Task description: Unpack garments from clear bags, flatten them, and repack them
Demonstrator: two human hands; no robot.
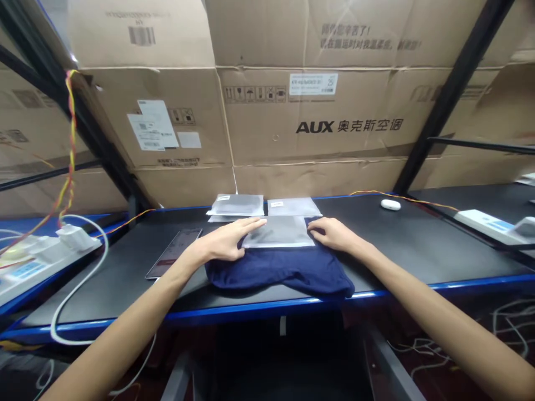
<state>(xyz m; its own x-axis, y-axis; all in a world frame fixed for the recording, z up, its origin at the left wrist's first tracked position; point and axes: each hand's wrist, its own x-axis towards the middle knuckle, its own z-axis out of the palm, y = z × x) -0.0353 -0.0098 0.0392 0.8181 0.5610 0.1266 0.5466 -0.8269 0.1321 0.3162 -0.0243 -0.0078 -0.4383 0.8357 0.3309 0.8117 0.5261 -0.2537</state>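
Note:
A translucent plastic bag [278,231] lies flat on a folded navy cloth [276,273] near the table's front edge. My left hand [225,239] rests over the bag's left side, fingers stretched out and thumb apart along its lower edge. At the right side, my right hand [332,234] has its fingers bent together on the navy cloth beside the bag's edge; the fingertips are partly hidden. Behind these lie two groups of flat translucent packets, a left packet stack [236,205] and a right packet [293,207], each with a small white label.
A phone [175,253] lies left of my left hand. White power strips stand at the left [42,256] and right [489,225], with cables trailing. A white earbud case [390,205] sits at the back right. Cardboard [267,122] walls the back; black metal posts flank the table.

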